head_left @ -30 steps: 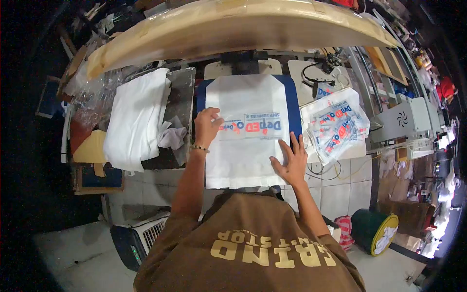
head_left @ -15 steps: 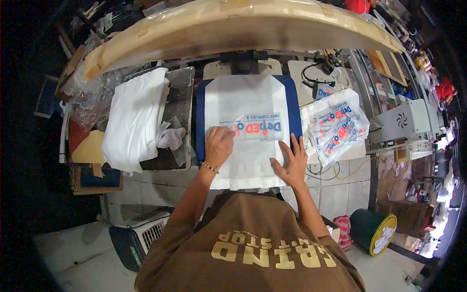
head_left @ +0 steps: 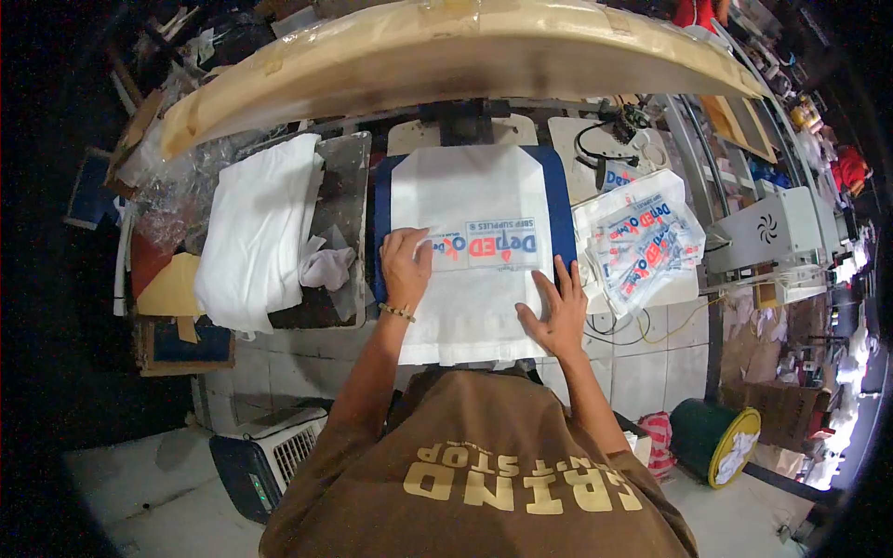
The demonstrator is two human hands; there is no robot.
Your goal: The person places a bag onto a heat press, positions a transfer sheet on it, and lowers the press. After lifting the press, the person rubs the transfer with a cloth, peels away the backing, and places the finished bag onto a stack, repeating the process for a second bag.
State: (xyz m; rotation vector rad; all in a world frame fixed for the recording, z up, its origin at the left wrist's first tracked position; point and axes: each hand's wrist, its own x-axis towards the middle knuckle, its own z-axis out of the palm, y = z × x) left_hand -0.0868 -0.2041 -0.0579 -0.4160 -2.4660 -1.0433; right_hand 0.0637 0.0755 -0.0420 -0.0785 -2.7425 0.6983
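Note:
A white cloth piece (head_left: 470,316), possibly a bag, lies flat on a dark blue pad (head_left: 558,186). On its middle rests a clear printed film (head_left: 502,244) with red and blue lettering. My left hand (head_left: 407,265) lies at the film's left end, fingers stretched over the lettering's edge and hiding part of it. My right hand (head_left: 558,312) is spread open on the cloth's right edge, thumb and fingers apart, just below the film's right corner.
A folded stack of white cloth (head_left: 260,228) lies on the left board. More printed films (head_left: 646,242) are piled at the right, near a grey metal box with a fan (head_left: 767,228). A long tape-wrapped beam (head_left: 465,56) spans the far side. A green bin (head_left: 702,437) stands at lower right.
My left hand has slid left across the film, uncovering more of the lettering, and its fingers have straightened. My right hand stays at the cloth's right edge.

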